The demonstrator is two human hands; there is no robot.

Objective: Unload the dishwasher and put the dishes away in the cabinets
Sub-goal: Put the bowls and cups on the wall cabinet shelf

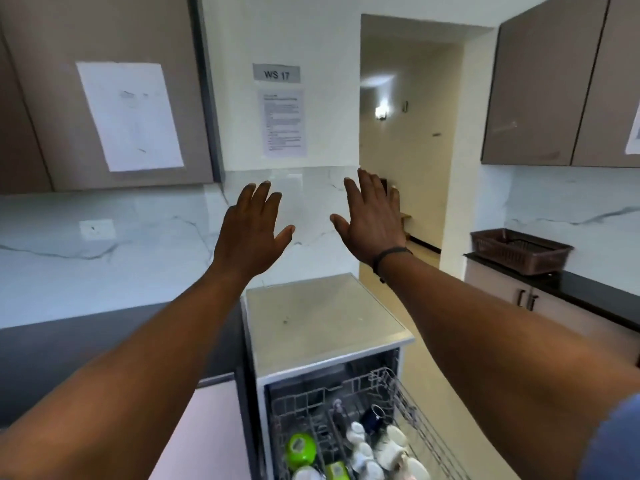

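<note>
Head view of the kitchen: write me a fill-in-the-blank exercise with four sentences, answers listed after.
1. Both the left hand and the right hand are raised with fingers spread, holding ____.
2. The grey sign on the white wall reads WS ____.
3. The pulled-out wire dishwasher rack holds white cups and a round cup coloured ____.
4. The brown plastic basket sits on a countertop coloured ____.

Answers: nothing; 17; green; black
</note>
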